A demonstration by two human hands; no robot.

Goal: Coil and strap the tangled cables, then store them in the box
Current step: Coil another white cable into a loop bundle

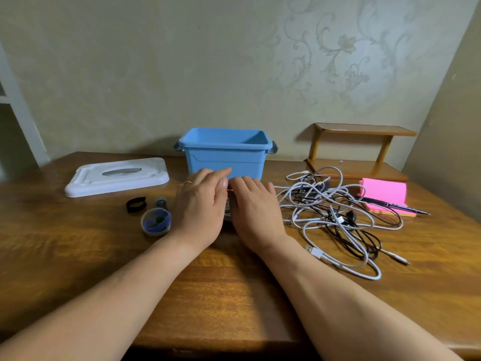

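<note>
A mostly hidden bundle is pinched between left hand (199, 204) and right hand (253, 207); tangled cables (335, 212) remain uncoiled, blue box (226, 152) apparently unfilled.

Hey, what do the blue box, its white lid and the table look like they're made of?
Blue box: likely moulded plastic, with an even matte colour and a rounded rim. White lid: probably plastic too, smooth, with moulded ridges and a grey handle. Table: looks like varnished wood or veneer, showing grain and a glossy sheen.
</note>
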